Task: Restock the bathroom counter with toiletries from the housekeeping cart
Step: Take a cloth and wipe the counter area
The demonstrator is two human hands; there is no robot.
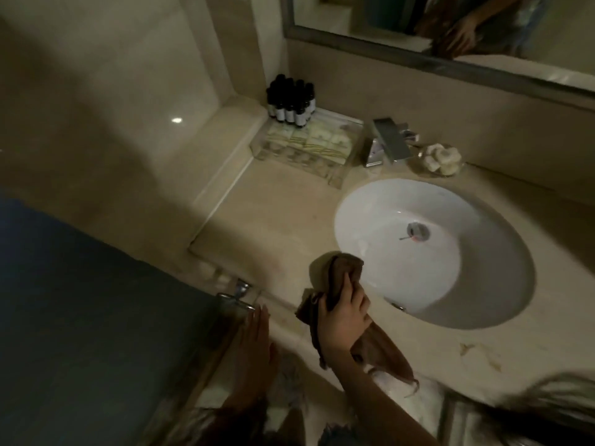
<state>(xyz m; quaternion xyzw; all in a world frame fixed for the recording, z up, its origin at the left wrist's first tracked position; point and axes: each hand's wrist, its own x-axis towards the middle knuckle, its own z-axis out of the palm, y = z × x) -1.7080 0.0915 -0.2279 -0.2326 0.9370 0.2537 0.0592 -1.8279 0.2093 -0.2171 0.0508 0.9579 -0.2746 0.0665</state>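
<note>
Ahead of the right hand [343, 320] and its cloth [338, 268], counter [273, 226] runs free up to the tray [335, 180] and dark bottles [291, 101]; basin [483, 284] alongside.

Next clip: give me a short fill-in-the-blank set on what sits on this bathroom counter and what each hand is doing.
1. The right hand grips a brown ____ beside the sink.
2. The dark bottles stand in the back ____ corner of the counter, behind the clear tray.
3. The left hand is flat and holds ____.
Missing words: cloth; left; nothing.
</note>
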